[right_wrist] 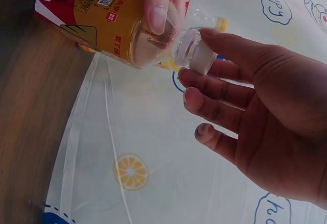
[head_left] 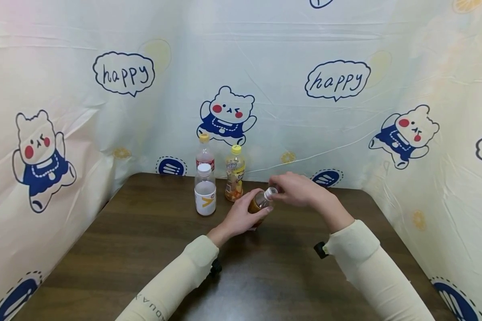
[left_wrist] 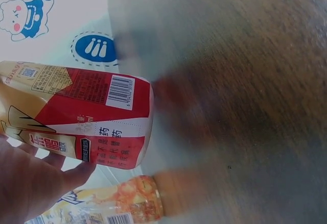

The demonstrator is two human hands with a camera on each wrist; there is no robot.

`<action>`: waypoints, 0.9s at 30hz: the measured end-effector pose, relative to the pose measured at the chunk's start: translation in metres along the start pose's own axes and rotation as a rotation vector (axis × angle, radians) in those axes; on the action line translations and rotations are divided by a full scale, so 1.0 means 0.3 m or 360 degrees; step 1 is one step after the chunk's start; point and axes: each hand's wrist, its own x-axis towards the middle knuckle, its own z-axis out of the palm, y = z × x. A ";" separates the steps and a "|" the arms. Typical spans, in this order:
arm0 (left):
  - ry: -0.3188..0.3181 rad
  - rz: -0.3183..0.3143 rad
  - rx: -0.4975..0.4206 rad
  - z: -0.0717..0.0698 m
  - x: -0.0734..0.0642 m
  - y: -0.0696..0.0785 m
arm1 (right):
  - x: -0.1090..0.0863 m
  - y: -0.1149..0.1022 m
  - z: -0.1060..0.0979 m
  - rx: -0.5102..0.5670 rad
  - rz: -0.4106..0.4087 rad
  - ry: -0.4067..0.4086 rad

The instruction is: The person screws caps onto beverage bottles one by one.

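Note:
My left hand [head_left: 241, 216] grips a drink bottle [left_wrist: 87, 112] with a red and gold label, fingers and thumb round its upper body. Brown shows through the bottle in the head view, and it leans toward the right with its base close over the table. At its mouth is a white cap [right_wrist: 202, 58], which my right hand [head_left: 295, 189] pinches between thumb and index finger. In the right wrist view, the other right fingers [right_wrist: 214, 104] are bent loosely below the cap. Part of the bottle is hidden behind the left hand in the head view.
Left of the hands stand a white-capped bottle [head_left: 205, 203] with a white label, a yellow-capped bottle [head_left: 234, 176] with orange contents, and a bottle with an orange-yellow cap [head_left: 204, 154] behind. The brown wooden table [head_left: 144, 249] meets a printed curtain [head_left: 273, 125] at the back and sides.

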 end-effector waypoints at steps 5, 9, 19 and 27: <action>0.0007 0.0010 0.0039 0.004 0.003 0.006 | 0.004 0.003 0.010 -0.0185 0.0096 0.0079; 0.0014 -0.0007 0.0045 0.005 0.001 0.005 | 0.004 0.004 0.007 -0.0255 0.0141 0.0109; 0.0017 0.0019 0.0030 0.002 0.004 0.002 | 0.000 0.006 -0.018 -0.0061 -0.0017 -0.0026; 0.0005 -0.0008 0.0034 0.004 0.005 -0.007 | 0.003 0.003 -0.001 -0.0052 -0.0003 -0.0032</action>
